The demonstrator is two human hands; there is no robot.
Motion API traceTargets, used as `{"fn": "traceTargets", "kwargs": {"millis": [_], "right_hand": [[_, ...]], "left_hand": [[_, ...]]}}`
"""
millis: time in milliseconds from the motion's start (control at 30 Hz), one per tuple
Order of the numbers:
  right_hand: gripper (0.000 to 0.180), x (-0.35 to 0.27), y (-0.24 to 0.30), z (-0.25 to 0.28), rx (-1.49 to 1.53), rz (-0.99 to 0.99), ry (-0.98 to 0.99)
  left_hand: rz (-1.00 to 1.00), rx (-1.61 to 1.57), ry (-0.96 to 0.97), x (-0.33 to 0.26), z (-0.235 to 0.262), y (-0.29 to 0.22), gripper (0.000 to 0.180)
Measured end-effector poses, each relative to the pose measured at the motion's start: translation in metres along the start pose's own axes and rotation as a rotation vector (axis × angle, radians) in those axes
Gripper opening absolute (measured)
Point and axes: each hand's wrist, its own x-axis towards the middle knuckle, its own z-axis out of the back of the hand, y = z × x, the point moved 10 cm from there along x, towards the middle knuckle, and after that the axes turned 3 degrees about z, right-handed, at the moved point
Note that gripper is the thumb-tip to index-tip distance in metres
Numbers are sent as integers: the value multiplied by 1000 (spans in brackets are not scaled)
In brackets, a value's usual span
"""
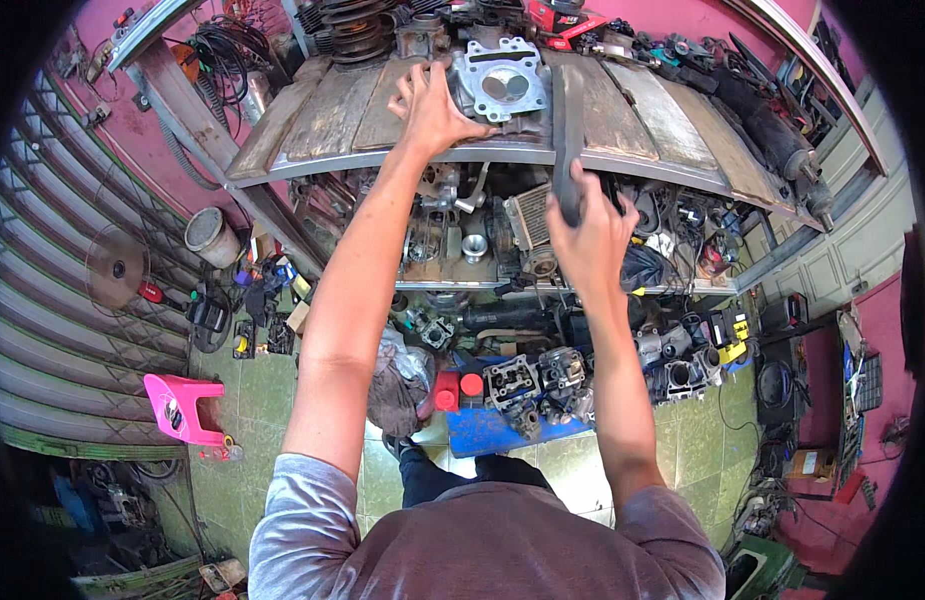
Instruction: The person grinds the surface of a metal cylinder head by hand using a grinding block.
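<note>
A silver engine cylinder head [480, 72] lies on the wooden bench, its flat face with two round valves turned up. My left hand [434, 112] is against its left side, fingers spread and thumb stretched along the near edge. My right hand [592, 215] is wrapped round the near end of a long, flat, dark grey bar [569, 125]. The bar points away from me just right of the cylinder head, apart from it. Motion blurs the bar and the right fingers, so its exact kind is unclear.
The plank bench [607, 120] has a metal front edge. Finned cylinders [354, 30] and a red box [562, 22] stand at its back. Engine parts fill the shelf below and a low blue stand [472, 432]. A pink stool [184, 408] is on the floor at left.
</note>
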Motion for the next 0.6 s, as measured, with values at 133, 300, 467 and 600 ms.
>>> {"fn": "traceTargets", "kwargs": {"millis": [133, 300, 467, 600], "right_hand": [[47, -6, 36, 21, -58, 166, -172], [45, 19, 60, 9, -113, 200, -128], [43, 3, 97, 14, 30, 236, 24], [41, 69, 69, -5, -198, 111, -9]], "left_hand": [[-5, -12, -16, -2, 1, -1, 128], [-4, -14, -18, -2, -2, -5, 126], [17, 21, -27, 6, 0, 15, 124], [3, -33, 11, 2, -5, -11, 127]]}}
